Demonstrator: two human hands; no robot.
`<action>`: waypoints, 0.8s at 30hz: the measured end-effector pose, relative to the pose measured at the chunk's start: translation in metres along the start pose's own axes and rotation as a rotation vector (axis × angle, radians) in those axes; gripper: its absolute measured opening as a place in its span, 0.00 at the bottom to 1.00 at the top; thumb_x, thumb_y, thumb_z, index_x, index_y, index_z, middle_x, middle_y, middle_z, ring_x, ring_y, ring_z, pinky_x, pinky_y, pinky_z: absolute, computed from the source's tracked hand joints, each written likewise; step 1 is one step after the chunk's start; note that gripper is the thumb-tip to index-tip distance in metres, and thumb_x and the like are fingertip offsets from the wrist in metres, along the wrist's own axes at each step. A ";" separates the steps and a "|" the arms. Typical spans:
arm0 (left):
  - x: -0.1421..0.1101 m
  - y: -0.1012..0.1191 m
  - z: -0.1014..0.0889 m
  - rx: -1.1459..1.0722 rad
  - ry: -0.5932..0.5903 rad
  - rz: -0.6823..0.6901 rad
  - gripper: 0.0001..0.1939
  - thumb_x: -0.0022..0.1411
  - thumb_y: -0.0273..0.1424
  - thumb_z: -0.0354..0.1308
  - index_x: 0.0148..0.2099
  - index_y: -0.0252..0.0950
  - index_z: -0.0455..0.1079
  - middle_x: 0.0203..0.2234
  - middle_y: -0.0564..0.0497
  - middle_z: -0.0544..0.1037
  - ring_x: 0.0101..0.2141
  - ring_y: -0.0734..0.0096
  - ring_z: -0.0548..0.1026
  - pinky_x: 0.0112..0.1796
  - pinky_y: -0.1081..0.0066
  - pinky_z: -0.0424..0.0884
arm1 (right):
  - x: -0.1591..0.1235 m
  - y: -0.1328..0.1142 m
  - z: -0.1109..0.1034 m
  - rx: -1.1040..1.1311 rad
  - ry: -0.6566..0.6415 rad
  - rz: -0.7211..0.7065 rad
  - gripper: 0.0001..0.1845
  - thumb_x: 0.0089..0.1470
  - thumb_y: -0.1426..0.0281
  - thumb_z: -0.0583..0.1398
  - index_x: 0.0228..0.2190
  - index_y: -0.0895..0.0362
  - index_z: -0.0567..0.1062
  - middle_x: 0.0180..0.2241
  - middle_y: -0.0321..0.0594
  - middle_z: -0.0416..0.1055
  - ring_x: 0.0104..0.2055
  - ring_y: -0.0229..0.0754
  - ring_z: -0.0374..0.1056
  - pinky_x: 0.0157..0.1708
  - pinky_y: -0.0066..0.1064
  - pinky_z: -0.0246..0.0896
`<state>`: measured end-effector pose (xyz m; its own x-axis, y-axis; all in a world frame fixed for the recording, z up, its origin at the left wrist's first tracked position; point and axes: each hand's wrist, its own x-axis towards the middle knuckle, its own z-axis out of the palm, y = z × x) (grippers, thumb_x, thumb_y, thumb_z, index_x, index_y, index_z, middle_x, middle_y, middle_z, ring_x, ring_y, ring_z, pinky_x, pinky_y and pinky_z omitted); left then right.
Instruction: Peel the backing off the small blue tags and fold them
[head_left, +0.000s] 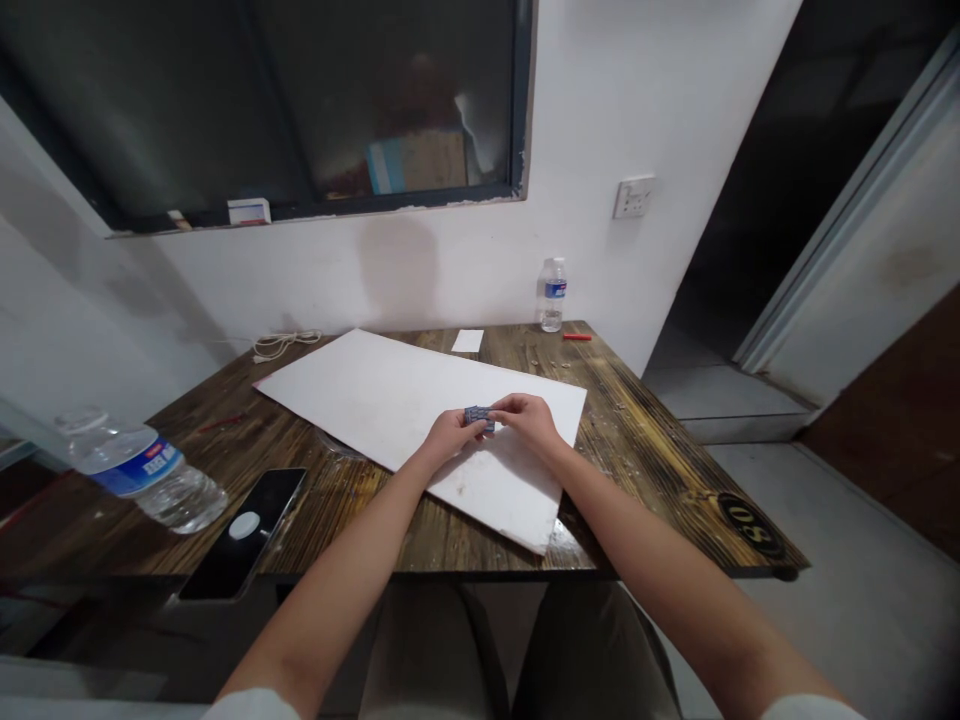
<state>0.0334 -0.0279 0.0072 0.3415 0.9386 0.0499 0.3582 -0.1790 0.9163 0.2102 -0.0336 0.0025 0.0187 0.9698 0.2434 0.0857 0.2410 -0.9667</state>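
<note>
Left hand (450, 438) and right hand (529, 420), both curled, pinching a small blue object (478, 418) above a white board (360, 400)

Soft, even indoor light leaves a faint, blurry shadow on the white wall (397, 270) above the desk (630, 450), with small glare on its varnish at near right. The doorway (735, 200) falls dark. The left hand (450, 435) and right hand (529, 420) look reasonably sharp; wide-angle distortion stretches the room's edges.

Small blue patterned object (478, 418), partly hidden, held
</note>
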 end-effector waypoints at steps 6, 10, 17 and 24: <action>0.000 0.001 0.001 -0.101 0.055 -0.039 0.17 0.52 0.41 0.62 0.34 0.31 0.75 0.27 0.44 0.80 0.21 0.76 0.70 0.21 0.75 0.59 | 0.004 -0.004 -0.009 0.034 0.009 -0.010 0.16 0.35 0.58 0.68 0.25 0.58 0.77 0.24 0.39 0.75 0.25 0.38 0.66 0.28 0.31 0.62; 0.001 0.001 0.001 -0.191 0.111 -0.079 0.17 0.50 0.41 0.64 0.32 0.30 0.74 0.27 0.44 0.80 0.20 0.75 0.71 0.20 0.75 0.61 | 0.014 0.003 -0.024 -0.014 0.058 0.024 0.15 0.39 0.59 0.66 0.27 0.58 0.78 0.27 0.41 0.76 0.27 0.39 0.67 0.29 0.33 0.62; 0.000 0.002 0.003 -0.266 0.122 -0.127 0.17 0.48 0.41 0.66 0.32 0.30 0.73 0.25 0.46 0.79 0.17 0.80 0.67 0.20 0.76 0.61 | 0.013 0.007 -0.040 -0.603 0.227 -0.045 0.08 0.48 0.65 0.64 0.33 0.54 0.79 0.35 0.42 0.76 0.42 0.48 0.67 0.43 0.39 0.57; -0.004 0.009 0.001 -0.153 0.084 -0.115 0.17 0.50 0.40 0.65 0.32 0.29 0.75 0.23 0.46 0.78 0.19 0.76 0.70 0.21 0.76 0.61 | 0.008 -0.005 -0.028 -0.466 0.044 -0.326 0.11 0.50 0.60 0.64 0.33 0.54 0.78 0.35 0.41 0.73 0.38 0.44 0.65 0.37 0.34 0.59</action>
<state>0.0366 -0.0335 0.0146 0.2304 0.9726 -0.0315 0.2519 -0.0284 0.9673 0.2375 -0.0284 0.0111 -0.0419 0.8433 0.5358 0.5245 0.4750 -0.7066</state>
